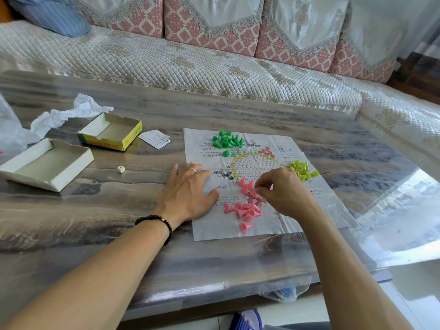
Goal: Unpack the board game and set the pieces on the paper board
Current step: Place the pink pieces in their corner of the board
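- Sofa [190,63] runs along the far side of the table [119,222], quilted cover, pink-patterned back cushions.
- Table: grey-brown marbled top w/ a clear plastic sheet over it.
- Paper board [262,225] lies flat on the table, right of centre, creased, printed w/ a ring of circles and text blocks.
- Box tray [47,163], white inside, sits near the table's left edge; box lid [112,134], yellow sides, just behind it, twd the far edge.
- Crumpled white wrapper [71,113] behind both box halves, far-left part of table.
- Left hand [188,189]: palm down, fingers spread flat, pressing the board's left edge; ring on one finger, dark bead bracelet [157,222] at the wrist.
- Right hand [283,189]: over the board's centre, fingertips curled, pinching a pink piece [254,193].
- Pink pieces [245,210]: loose heap on the board's near half, most tipped over.
- Green pieces [226,140]: heap at the board's far-left corner.
- Yellow-green pieces [302,169]: heap by the board's right edge.
- Folded leaflet [154,138] on the table btwn lid and board.
- Small pale die [120,169] on the table, right of the tray.
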`<move>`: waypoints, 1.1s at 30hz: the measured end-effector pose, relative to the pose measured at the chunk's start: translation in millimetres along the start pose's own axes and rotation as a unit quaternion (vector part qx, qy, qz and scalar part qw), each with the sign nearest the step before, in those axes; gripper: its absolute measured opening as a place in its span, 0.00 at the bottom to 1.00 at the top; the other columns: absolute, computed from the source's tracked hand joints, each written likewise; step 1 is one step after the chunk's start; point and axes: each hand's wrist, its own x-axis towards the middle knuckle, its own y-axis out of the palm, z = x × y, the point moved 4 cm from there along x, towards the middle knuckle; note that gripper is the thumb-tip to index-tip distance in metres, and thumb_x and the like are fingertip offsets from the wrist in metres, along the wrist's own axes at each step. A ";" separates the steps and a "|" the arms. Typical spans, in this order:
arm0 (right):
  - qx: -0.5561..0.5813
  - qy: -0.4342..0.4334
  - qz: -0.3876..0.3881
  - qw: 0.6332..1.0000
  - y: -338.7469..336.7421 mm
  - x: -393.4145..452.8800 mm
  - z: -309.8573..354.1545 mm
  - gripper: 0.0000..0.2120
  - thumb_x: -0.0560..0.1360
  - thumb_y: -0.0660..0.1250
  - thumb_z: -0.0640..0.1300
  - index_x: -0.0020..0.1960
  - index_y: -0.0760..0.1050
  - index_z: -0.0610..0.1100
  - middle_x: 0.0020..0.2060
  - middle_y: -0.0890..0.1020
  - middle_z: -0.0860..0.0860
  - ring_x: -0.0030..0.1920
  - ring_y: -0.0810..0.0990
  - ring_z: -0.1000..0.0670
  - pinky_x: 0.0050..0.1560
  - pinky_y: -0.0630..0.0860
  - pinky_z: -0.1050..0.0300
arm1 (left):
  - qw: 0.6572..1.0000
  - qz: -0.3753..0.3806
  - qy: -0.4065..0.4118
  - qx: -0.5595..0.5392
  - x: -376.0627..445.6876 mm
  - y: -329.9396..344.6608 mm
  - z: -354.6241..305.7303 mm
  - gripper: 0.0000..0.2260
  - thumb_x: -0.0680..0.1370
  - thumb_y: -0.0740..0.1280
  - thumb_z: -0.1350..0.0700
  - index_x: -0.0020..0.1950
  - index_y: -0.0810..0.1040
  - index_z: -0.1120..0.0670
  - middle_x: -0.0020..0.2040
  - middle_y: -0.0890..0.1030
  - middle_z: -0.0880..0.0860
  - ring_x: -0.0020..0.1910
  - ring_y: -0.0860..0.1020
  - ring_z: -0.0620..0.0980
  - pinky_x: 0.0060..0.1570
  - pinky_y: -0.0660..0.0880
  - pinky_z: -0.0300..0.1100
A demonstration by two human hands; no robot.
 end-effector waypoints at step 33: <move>0.062 -0.033 0.077 0.995 -1.9 -25.7 6.5 0.02 0.73 0.70 0.43 0.45 0.79 0.47 0.35 0.80 0.56 0.35 0.78 0.58 0.34 0.71 0.68 | 1.000 0.005 0.001 -0.003 -2.9 -2.3 -2.9 0.26 0.76 0.60 0.41 0.71 0.69 0.53 0.75 0.64 0.55 0.75 0.58 0.50 0.75 0.45 0.52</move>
